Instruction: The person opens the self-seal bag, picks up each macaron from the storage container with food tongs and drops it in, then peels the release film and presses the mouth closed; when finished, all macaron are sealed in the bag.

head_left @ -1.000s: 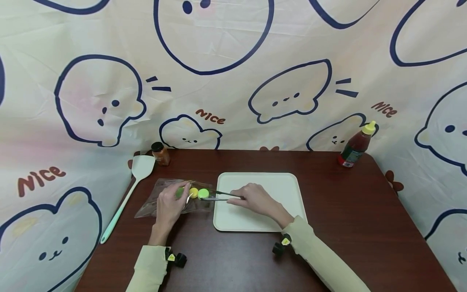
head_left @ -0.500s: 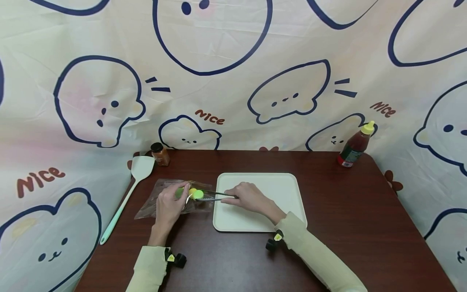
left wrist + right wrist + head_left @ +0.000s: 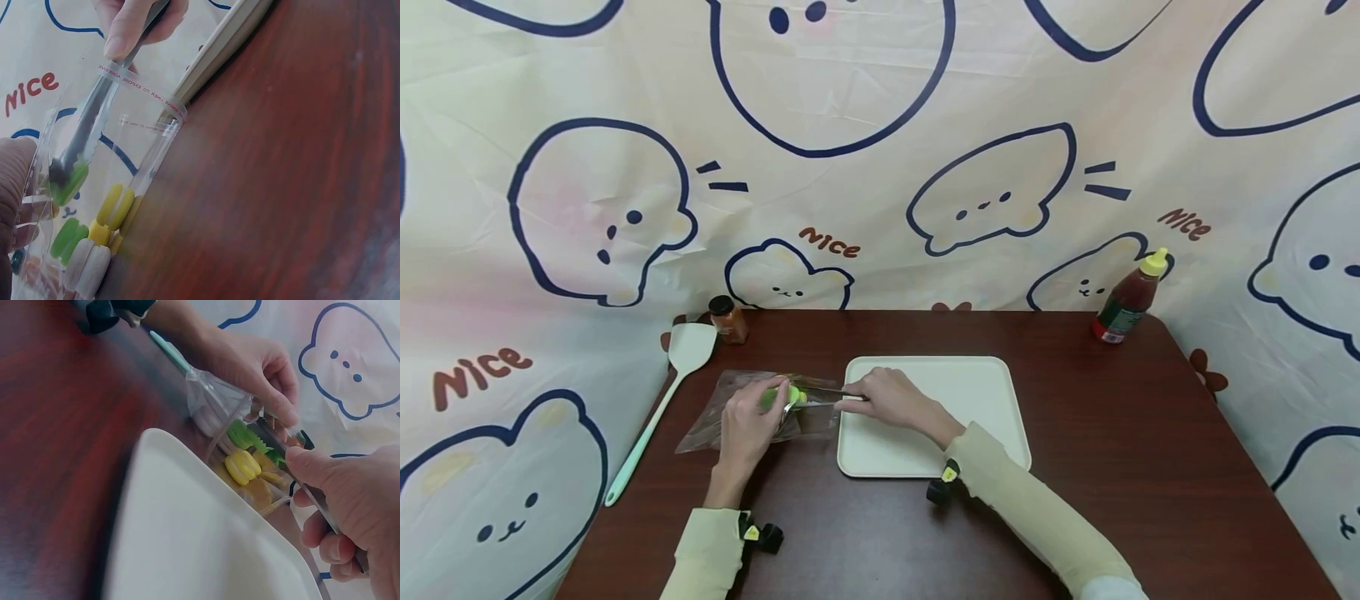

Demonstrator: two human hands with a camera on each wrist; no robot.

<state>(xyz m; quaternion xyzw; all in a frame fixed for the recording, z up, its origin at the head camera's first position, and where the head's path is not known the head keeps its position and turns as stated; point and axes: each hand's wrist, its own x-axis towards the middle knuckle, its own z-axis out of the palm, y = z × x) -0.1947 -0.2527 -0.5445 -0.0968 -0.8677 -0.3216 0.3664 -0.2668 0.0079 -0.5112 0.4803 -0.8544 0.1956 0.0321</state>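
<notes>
My left hand (image 3: pixel 751 417) holds the rim of a clear plastic bag (image 3: pixel 703 429), which lies left of the white tray (image 3: pixel 977 433). My right hand (image 3: pixel 895 404) grips metal tongs (image 3: pixel 94 115), whose tips reach inside the bag's mouth. Between the tips, in the left wrist view, is a green macaron (image 3: pixel 70 184). Deeper in the bag sit yellow macarons (image 3: pixel 111 205), another green macaron (image 3: pixel 67 239) and a whitish macaron (image 3: pixel 89 265). In the right wrist view, a yellow macaron (image 3: pixel 242 466) shows through the plastic, just below the tongs.
A pale green-handled spatula (image 3: pixel 662 400) lies along the table's left edge. Behind it stands a small spice jar (image 3: pixel 728 321) with a black lid. A red sauce bottle (image 3: pixel 1126 304) with a yellow cap stands at the back right. A patterned cloth (image 3: pixel 880 192) hangs behind the table.
My right hand has moved left with the tongs, bringing the green macaron from beside the tray into the bag's mouth. My left hand keeps its place on the bag.
</notes>
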